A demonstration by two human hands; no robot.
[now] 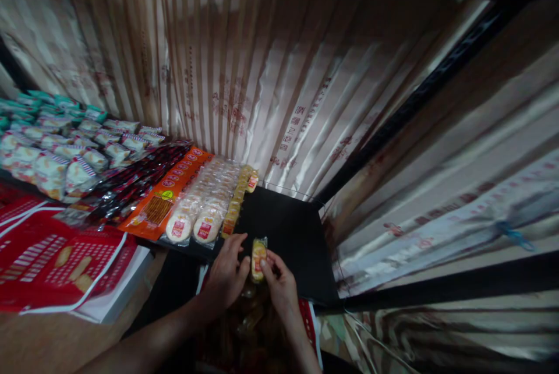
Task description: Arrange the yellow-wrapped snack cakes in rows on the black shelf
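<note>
A small yellow snack packet stands upright between my two hands over the black shelf surface. My right hand pinches its lower right side with thumb and fingers. My left hand sits just to its left, fingers curled, thumb touching the packet's edge. A row of matching yellow packets runs back along the shelf, beside rows of round white rice cakes. Below my hands lies a dim heap of more packets.
Orange snack packs, dark red-black packets and white and teal wrapped snacks fill the shelf to the left. A red and white box sits at the lower left. Striped shiny curtain fabric hangs behind and to the right.
</note>
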